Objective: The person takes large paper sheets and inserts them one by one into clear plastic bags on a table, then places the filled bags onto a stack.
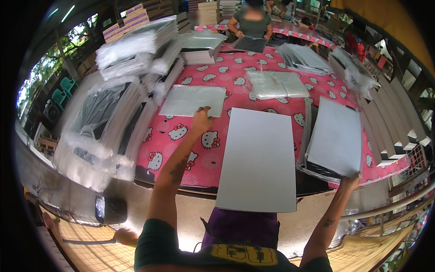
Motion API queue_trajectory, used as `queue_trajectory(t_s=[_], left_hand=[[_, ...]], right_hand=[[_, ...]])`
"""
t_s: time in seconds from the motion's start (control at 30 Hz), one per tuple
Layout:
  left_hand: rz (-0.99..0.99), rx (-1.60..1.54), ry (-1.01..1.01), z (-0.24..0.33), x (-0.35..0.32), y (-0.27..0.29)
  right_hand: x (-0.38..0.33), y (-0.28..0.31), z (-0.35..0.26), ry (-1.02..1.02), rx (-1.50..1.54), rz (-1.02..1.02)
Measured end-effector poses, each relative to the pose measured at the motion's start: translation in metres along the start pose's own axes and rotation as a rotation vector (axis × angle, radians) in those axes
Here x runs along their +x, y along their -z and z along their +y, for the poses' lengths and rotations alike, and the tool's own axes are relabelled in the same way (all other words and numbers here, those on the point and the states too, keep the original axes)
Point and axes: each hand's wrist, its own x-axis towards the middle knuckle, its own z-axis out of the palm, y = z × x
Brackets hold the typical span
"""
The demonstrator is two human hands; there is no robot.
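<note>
My left hand [202,121] reaches over the table, its fingers bent and pressed together at the near edge of a thin pale grey translucent sheet [186,99]. A large white board [258,154] lies in front of me, its near end jutting past the table edge toward my body. On the right, my right hand [350,182] grips the near right corner of a white sheet [337,136]. That sheet rests on a dark stack in clear plastic [317,166]. The fingertips of my right hand are partly hidden under the corner.
Plastic-wrapped stacks [99,118] rise along the left side. A clear plastic packet [277,85] lies mid-table on the pink patterned cover [206,156]. Grey board stacks [385,118] stand at the right. Across the table a person [252,22] holds a dark sheet [249,44].
</note>
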Motion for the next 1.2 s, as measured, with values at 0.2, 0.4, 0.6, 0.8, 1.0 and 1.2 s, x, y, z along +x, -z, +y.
queue_trajectory(t_s=[0.2,0.4,0.6,0.8,1.0,1.2], left_hand=[[0.048,0.227,-0.1,-0.04,0.01,-0.042],[0.068,0.151,-0.122,-0.038,0.014,-0.042],[0.095,0.13,-0.135,-0.041,0.009,-0.029],[0.367,-0.279,0.13,-0.015,0.005,0.031],[0.361,-0.641,0.096,0.064,0.032,0.14],[0.21,-0.927,0.205,0.085,0.039,0.181]], right_hand=[[0.033,0.067,0.013,0.223,-0.275,0.036],[0.029,0.063,0.002,0.377,-0.713,0.155],[-0.018,0.013,0.008,0.374,-1.535,0.443],[-0.085,-0.078,-0.015,0.453,-0.931,-0.432],[-0.217,-0.213,0.045,-0.17,-0.646,-1.462],[-0.287,-0.258,0.077,-0.92,-0.152,-1.343]])
